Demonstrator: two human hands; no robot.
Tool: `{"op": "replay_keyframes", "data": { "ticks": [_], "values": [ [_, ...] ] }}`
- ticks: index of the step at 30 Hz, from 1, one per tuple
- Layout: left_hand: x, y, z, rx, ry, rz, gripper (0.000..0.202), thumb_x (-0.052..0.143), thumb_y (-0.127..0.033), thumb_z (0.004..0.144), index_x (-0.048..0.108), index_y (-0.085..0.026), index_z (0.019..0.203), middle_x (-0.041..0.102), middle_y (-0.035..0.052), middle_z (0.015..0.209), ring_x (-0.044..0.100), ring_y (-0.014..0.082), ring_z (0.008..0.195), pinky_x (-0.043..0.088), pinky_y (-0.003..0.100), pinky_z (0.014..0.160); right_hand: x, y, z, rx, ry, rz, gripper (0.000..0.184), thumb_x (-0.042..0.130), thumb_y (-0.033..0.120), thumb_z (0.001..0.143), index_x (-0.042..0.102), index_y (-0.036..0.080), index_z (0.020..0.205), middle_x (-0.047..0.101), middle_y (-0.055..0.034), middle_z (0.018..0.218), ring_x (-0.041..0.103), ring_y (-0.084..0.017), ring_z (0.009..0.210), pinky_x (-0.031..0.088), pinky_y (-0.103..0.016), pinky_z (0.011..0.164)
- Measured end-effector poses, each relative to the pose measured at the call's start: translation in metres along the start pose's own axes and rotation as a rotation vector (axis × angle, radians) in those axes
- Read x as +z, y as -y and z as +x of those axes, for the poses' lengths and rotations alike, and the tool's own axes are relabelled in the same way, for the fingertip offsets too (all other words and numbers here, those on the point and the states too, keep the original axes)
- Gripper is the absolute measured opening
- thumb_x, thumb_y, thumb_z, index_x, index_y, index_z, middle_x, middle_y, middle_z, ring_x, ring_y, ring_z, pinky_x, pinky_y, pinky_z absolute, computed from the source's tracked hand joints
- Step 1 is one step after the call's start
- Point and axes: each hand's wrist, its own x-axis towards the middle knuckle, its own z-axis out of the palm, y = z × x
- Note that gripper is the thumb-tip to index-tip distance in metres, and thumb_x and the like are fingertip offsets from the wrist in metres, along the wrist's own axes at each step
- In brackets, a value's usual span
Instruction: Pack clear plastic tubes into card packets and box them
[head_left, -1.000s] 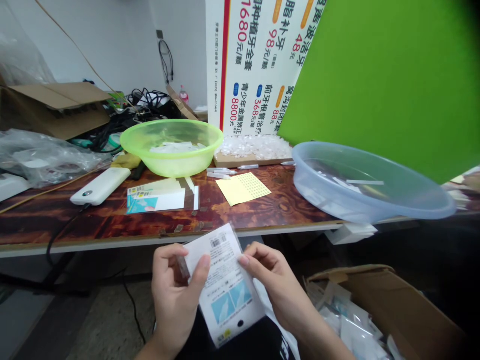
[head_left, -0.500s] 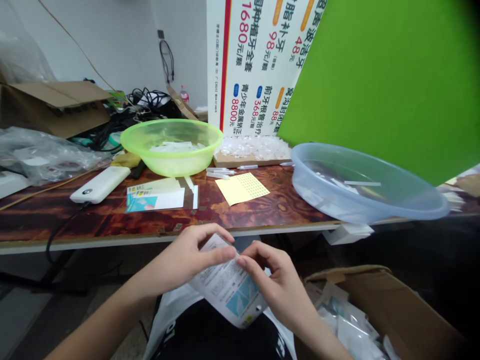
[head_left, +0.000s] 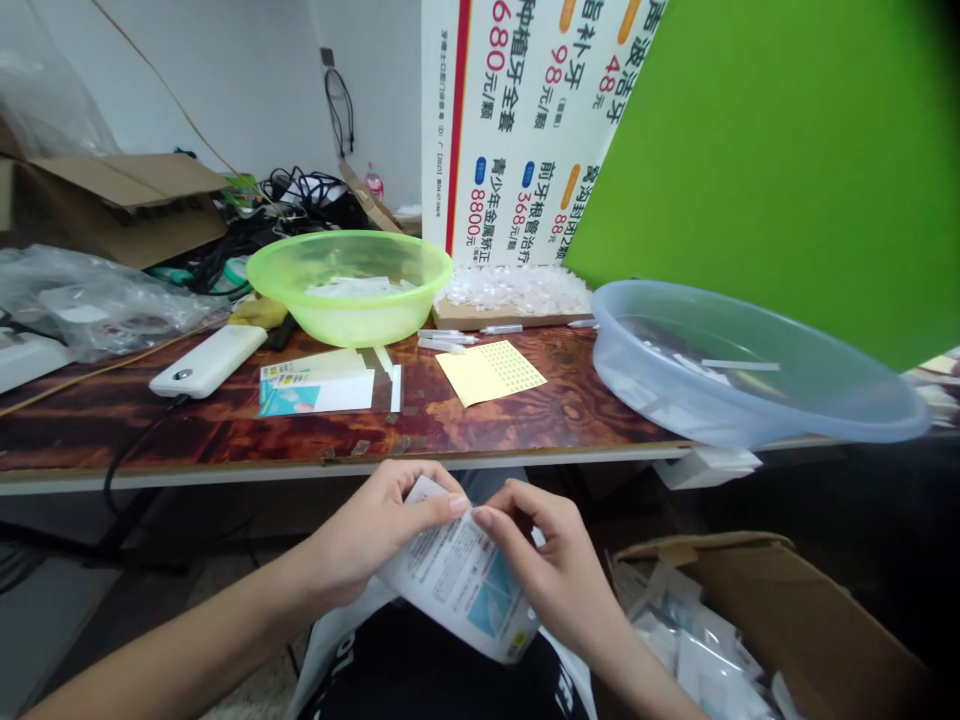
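Observation:
Both hands hold a white printed plastic packet [head_left: 457, 590] low over my lap, below the table edge. It has a blue picture panel and a small yellow label. My left hand [head_left: 375, 525] pinches its upper corner between thumb and fingers. My right hand [head_left: 540, 560] grips the top edge close beside the left, the fingertips almost meeting. Part of the packet's top is hidden by my fingers. Below my right hand stands an open cardboard box [head_left: 780, 600] holding several white packets [head_left: 694, 650].
A wooden table [head_left: 525, 425] stands ahead, bearing a green plastic basin [head_left: 349, 290], a blue translucent basin [head_left: 750, 375], a white power bank [head_left: 208, 360], printed cards [head_left: 315, 385], a yellow sticker sheet [head_left: 491, 372] and a plastic bag [head_left: 90, 305]. A printed price board [head_left: 510, 130] and a green panel [head_left: 765, 130] rise behind.
Since a second ago, my left hand has moved from the packet's side to its top corner, and the brown strip it held is no longer visible. The packet now tilts lower.

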Motion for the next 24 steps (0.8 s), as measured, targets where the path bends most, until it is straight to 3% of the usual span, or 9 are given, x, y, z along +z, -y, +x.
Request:
{"op": "replay_keyframes", "data": {
  "ticks": [5, 9, 11, 14, 17, 20, 22, 24],
  "values": [
    [0.004, 0.013, 0.006, 0.042, -0.097, -0.214, 0.025, 0.077, -0.037, 0.066, 0.069, -0.014, 0.064, 0.059, -0.0004, 0.061, 0.053, 0.0114, 0.058, 0.040, 0.022, 0.058, 0.003, -0.004, 0.002, -0.175, -0.074, -0.174, 0.028, 0.053, 0.027, 0.095, 0.055, 0.019, 0.068, 0.053, 0.0001, 0.062, 0.048, -0.012, 0.055, 0.032, -0.025, 0.053],
    [-0.004, 0.012, 0.009, 0.146, -0.134, -0.254, 0.033, 0.066, -0.046, 0.080, 0.075, -0.014, 0.075, 0.072, 0.0062, 0.079, 0.063, 0.0182, 0.073, 0.047, 0.027, 0.069, 0.002, -0.009, 0.004, -0.235, -0.088, -0.221, 0.025, 0.052, 0.024, 0.095, 0.055, 0.019, 0.070, 0.053, 0.0003, 0.064, 0.048, -0.012, 0.055, 0.033, -0.024, 0.054],
    [-0.013, 0.012, 0.009, 0.240, -0.223, -0.309, 0.038, 0.061, -0.052, 0.084, 0.075, -0.016, 0.086, 0.075, 0.0081, 0.091, 0.066, 0.0220, 0.083, 0.049, 0.031, 0.076, 0.000, -0.011, 0.005, -0.205, -0.145, -0.179, 0.026, 0.053, 0.026, 0.095, 0.055, 0.019, 0.070, 0.051, 0.0006, 0.063, 0.046, -0.012, 0.054, 0.032, -0.025, 0.053],
    [-0.021, 0.024, 0.011, 0.429, -0.329, -0.280, 0.044, 0.060, -0.060, 0.085, 0.070, -0.019, 0.101, 0.074, 0.0079, 0.101, 0.066, 0.0235, 0.095, 0.050, 0.032, 0.081, -0.005, -0.014, 0.007, -0.050, -0.273, 0.012, 0.030, 0.054, 0.035, 0.095, 0.054, 0.019, 0.069, 0.047, 0.0019, 0.060, 0.041, -0.012, 0.053, 0.030, -0.024, 0.050],
    [-0.015, 0.047, 0.012, 0.447, -0.144, -0.205, 0.048, 0.068, -0.063, 0.078, 0.066, -0.019, 0.096, 0.071, 0.0066, 0.092, 0.064, 0.0218, 0.087, 0.051, 0.030, 0.077, -0.008, -0.020, 0.009, 0.094, -0.329, 0.192, 0.034, 0.059, 0.045, 0.092, 0.053, 0.019, 0.070, 0.045, 0.0029, 0.060, 0.038, -0.011, 0.055, 0.029, -0.023, 0.049],
    [0.000, 0.062, 0.014, 0.400, -0.029, -0.246, 0.038, 0.077, -0.047, 0.078, 0.067, -0.020, 0.103, 0.069, 0.0043, 0.094, 0.062, 0.0170, 0.086, 0.050, 0.027, 0.081, -0.005, -0.027, 0.008, 0.127, -0.313, 0.212, 0.037, 0.059, 0.047, 0.091, 0.052, 0.019, 0.069, 0.045, 0.0028, 0.061, 0.039, -0.011, 0.055, 0.030, -0.023, 0.049],
    [0.009, 0.062, 0.015, 0.392, -0.029, -0.297, 0.036, 0.078, -0.039, 0.079, 0.067, -0.022, 0.109, 0.069, 0.0023, 0.094, 0.060, 0.0127, 0.080, 0.050, 0.022, 0.075, 0.000, -0.030, 0.007, 0.084, -0.333, 0.135, 0.031, 0.056, 0.042, 0.095, 0.054, 0.019, 0.074, 0.049, 0.0015, 0.064, 0.044, -0.013, 0.057, 0.035, -0.024, 0.052],
    [0.014, 0.056, 0.015, 0.376, 0.000, -0.349, 0.032, 0.079, -0.039, 0.078, 0.069, -0.020, 0.103, 0.066, 0.0002, 0.083, 0.055, 0.0088, 0.067, 0.048, 0.017, 0.062, 0.005, -0.031, 0.006, -0.092, -0.429, -0.035, 0.011, 0.057, 0.032, 0.095, 0.057, 0.021, 0.092, 0.055, -0.0016, 0.077, 0.052, -0.017, 0.068, 0.043, -0.028, 0.060]
  ]
}}
